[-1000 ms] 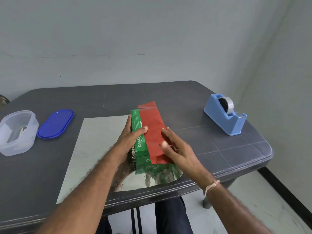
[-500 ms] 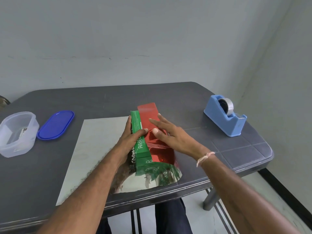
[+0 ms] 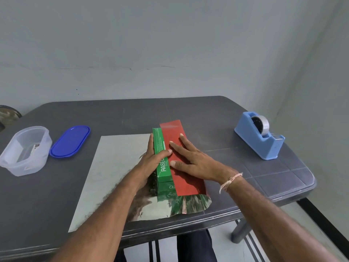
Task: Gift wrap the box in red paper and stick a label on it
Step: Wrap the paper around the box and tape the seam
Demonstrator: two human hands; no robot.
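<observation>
The red paper (image 3: pixel 185 182) hides the top of the box (image 3: pixel 159 142) toward three o'clock; the left hand (image 3: pixel 151 163) covers its nine o'clock side. Print inside the tub (image 3: pixel 28 167), at nine o'clock, is unreadable.
</observation>
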